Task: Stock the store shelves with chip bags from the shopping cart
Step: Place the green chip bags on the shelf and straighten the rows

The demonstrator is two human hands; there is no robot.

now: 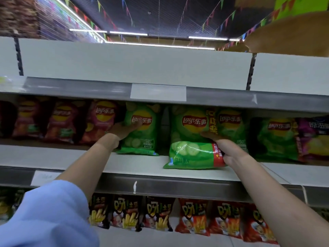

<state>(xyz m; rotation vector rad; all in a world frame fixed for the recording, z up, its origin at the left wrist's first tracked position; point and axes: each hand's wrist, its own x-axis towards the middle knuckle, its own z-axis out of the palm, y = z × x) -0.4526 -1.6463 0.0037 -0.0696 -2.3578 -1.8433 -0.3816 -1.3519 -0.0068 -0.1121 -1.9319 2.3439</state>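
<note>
1. Middle shelf (138, 164) — the tier being stocked. Red bags (62, 120) fill its left stretch; green bags stand from the centre rightwards; purple bags (313, 138) close the right end.
2. Small green bag (142, 129) — upright near the centre, its base on the shelf. Left hand (124, 130) lies against its face, fingers flat and extended, pressing or steadying it rather than gripping.
3. Gap between the small green bag and the next green stack; a dark strip of back panel shows there.
4. Large green bag (194, 154) — bent, its lower half lying forward on the shelf towards the front edge, its upper half leaning back on the bags behind. Right hand (229, 154) grips its right edge, fingers curled round it. Not yet seated.
5. Top shelf (106, 86) — no stock visible from this angle.
6. Lower shelf — a row of yellow-and-black and red fry bags (194, 216), seemingly full.
7. Cart — out of view; remaining stock cannot be told.
8. Status, judged — well along on this tier; large bag still to be stood up and pushed back, gap possibly to fill.
</note>
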